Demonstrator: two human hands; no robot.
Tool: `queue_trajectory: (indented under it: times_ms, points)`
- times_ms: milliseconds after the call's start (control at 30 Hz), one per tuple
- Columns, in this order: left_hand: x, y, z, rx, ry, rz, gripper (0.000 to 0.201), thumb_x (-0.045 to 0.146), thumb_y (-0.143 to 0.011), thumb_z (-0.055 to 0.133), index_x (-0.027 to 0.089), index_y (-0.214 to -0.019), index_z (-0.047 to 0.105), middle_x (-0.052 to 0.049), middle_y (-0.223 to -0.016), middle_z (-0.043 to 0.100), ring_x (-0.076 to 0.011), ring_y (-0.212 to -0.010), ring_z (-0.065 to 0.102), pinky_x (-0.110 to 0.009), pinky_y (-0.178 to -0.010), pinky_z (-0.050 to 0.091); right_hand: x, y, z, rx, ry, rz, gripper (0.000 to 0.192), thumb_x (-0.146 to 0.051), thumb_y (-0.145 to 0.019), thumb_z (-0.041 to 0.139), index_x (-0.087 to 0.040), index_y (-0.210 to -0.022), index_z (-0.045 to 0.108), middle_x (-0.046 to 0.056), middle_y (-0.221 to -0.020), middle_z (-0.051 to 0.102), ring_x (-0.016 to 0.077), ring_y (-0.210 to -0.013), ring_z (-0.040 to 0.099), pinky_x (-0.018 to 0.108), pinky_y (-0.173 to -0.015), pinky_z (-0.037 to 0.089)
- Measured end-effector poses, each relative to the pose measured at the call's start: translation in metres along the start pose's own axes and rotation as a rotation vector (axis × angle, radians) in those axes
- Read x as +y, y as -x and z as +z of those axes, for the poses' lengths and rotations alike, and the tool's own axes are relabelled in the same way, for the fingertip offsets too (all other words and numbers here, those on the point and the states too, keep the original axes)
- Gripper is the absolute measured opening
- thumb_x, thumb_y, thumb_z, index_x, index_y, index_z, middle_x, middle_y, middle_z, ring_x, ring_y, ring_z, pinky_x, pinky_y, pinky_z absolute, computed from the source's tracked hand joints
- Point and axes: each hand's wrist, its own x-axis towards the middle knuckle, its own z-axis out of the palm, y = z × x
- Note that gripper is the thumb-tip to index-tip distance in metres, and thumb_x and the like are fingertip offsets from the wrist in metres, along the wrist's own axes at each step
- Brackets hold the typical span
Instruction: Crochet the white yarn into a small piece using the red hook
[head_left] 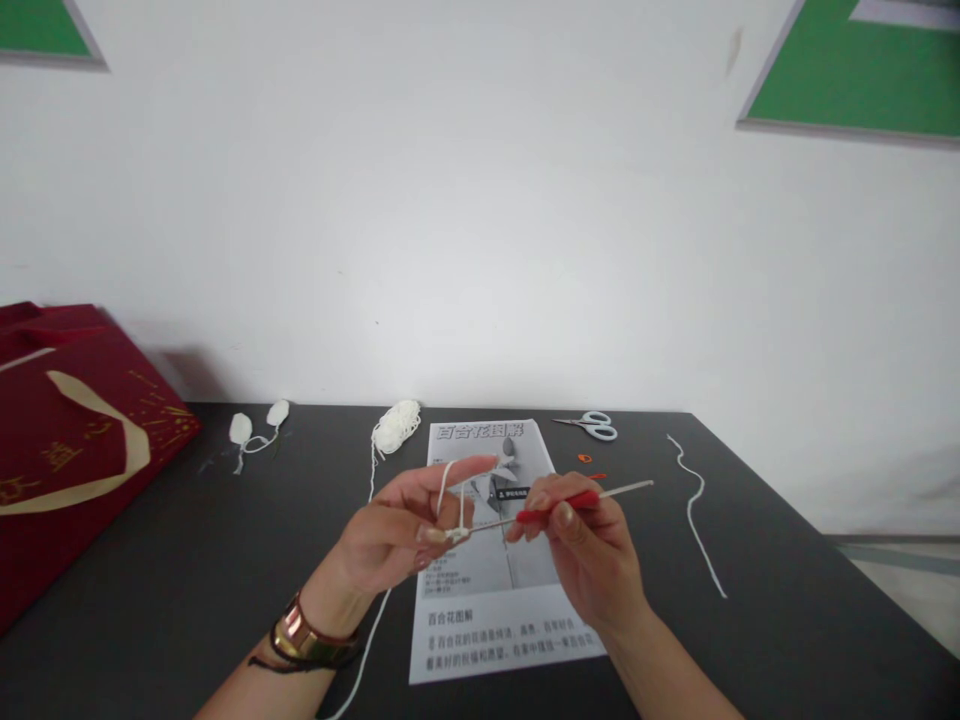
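My left hand (397, 530) pinches a small piece of white crochet work (457, 535) between thumb and fingers, with white yarn (463, 505) looped over the raised index finger. In my right hand (592, 545) is a crochet hook (559, 507) with a red grip, closed in the fingers. Its thin metal shaft reaches left to the crochet work; whether the tip sits inside a stitch I cannot tell. The other end of the hook sticks out to the right. Beneath both hands lies a printed pattern sheet (510, 640). Yarn also hangs below my left wrist.
A white yarn ball (397, 427) lies at the back of the dark table (780, 560). Left of it are two white crocheted pieces (241, 429). Scissors (598, 425), an orange stitch marker (585, 458) and a loose yarn strand (694, 510) lie rightward. A red bag (67, 450) stands left.
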Motion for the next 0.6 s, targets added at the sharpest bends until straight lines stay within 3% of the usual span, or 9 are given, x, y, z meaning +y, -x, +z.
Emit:
queue_trajectory:
  times_ms: [133, 400, 600]
  points:
    - [0.000, 0.000, 0.000, 0.006, -0.005, -0.010, 0.064, 0.010, -0.059, 0.062, 0.007, -0.123, 0.060, 0.003, -0.047, 0.041, -0.0122, -0.050, 0.032, -0.029, -0.052, 0.023, -0.001, -0.001, 0.001, 0.017, -0.003, 0.013, 0.009, -0.029, -0.082, 0.066, -0.021, -0.080, 0.071, 0.000, -0.069, 0.062, 0.0158, -0.062, 0.063, 0.032, -0.059, 0.053]
    - [-0.001, 0.000, -0.003, 0.009, -0.006, -0.021, 0.064, 0.009, -0.059, 0.062, 0.008, -0.123, 0.060, 0.003, -0.049, 0.040, -0.0113, -0.049, 0.032, -0.028, -0.052, 0.023, -0.004, 0.002, -0.003, -0.072, 0.099, -0.033, 0.009, -0.026, -0.085, 0.062, -0.022, -0.085, 0.070, 0.002, -0.073, 0.063, 0.0169, -0.066, 0.062, 0.034, -0.063, 0.052]
    - [-0.001, -0.002, -0.003, 0.013, -0.008, -0.011, 0.062, 0.010, -0.060, 0.062, 0.008, -0.122, 0.061, 0.003, -0.049, 0.039, -0.0118, -0.051, 0.033, -0.029, -0.054, 0.024, -0.011, 0.002, -0.004, -0.146, 0.246, -0.138, 0.010, -0.024, -0.086, 0.061, -0.022, -0.088, 0.071, 0.004, -0.073, 0.066, 0.0176, -0.069, 0.060, 0.033, -0.063, 0.048]
